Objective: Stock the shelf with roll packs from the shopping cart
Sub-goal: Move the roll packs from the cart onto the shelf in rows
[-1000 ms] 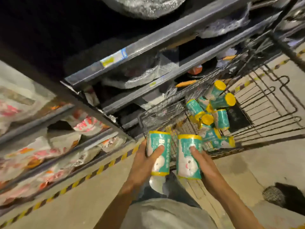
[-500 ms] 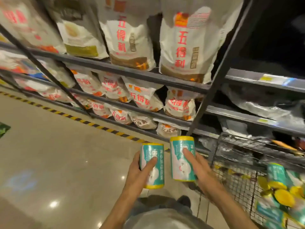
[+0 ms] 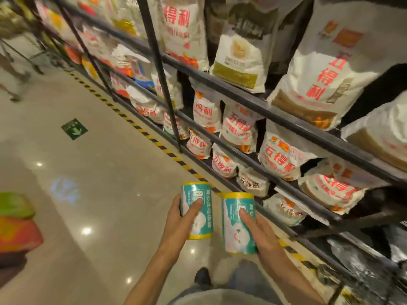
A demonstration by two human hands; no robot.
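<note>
Dark metal multi-tier shelf (image 3: pixel 259 104) running along the right, crowded with white flour-type bags (image 3: pixel 326 69) printed in red Chinese characters, "五得利" readable on several, one bag with an olive-gold band across its foot (image 3: pixel 239 60)
Glossy beige tiled floor (image 3: pixel 92 194) filling the left, edged beside the shelf base by a yellow-and-black striped line (image 3: pixel 141 128)
Green square floor sign with a white arrow (image 3: pixel 74 129) lying out on the tiles, well apart from the shelf
Lowest down, two teal cylindrical roll packs with yellow ends, held upright and side by side in front of the bottom shelf tiers, just apart from each other
Left roll pack (image 3: pixel 197 210) gripped by the left hand (image 3: pixel 179 225), thumb laid across the teal label, fingers curled round the back; a large white "8" and small white lettering on the wrap, too blurred to read
Right roll pack (image 3: pixel 237 223) gripped by the right hand (image 3: pixel 262 234), thumb pressed on the front; a white cartoon figure low on the label, small vertical print unreadable
</note>
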